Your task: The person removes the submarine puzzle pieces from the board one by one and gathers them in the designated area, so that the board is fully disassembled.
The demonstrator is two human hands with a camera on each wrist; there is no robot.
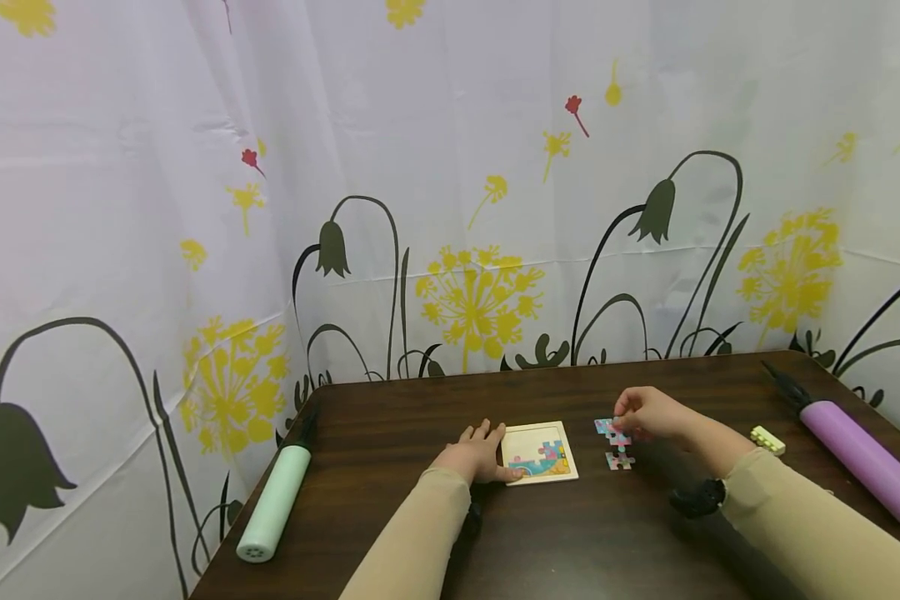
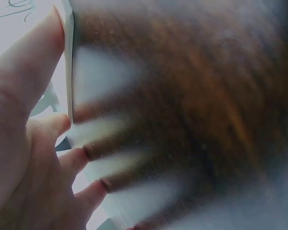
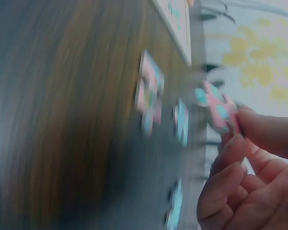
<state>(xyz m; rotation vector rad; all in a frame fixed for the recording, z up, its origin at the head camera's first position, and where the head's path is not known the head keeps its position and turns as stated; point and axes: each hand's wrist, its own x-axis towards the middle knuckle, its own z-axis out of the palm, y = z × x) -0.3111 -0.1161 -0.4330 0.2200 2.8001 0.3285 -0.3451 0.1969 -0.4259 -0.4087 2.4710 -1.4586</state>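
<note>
My left hand lies at the left side of a square wooden puzzle tray, fingers spread and straight, thumb along the near edge. Joined picture pieces in blue, pink and yellow fill the tray's lower right part. To the tray's right, my right hand pinches a pink jigsaw piece with blue spots between thumb and fingertips. In the right wrist view the piece is raised and tilted. Under and beside that hand lie several loose jigsaw pieces on the table.
A mint-green cylinder with a dark pointed end lies at the table's left edge. On the right are a similar purple cylinder and a small pale yellow studded block. A flower-printed curtain hangs behind the dark wooden table.
</note>
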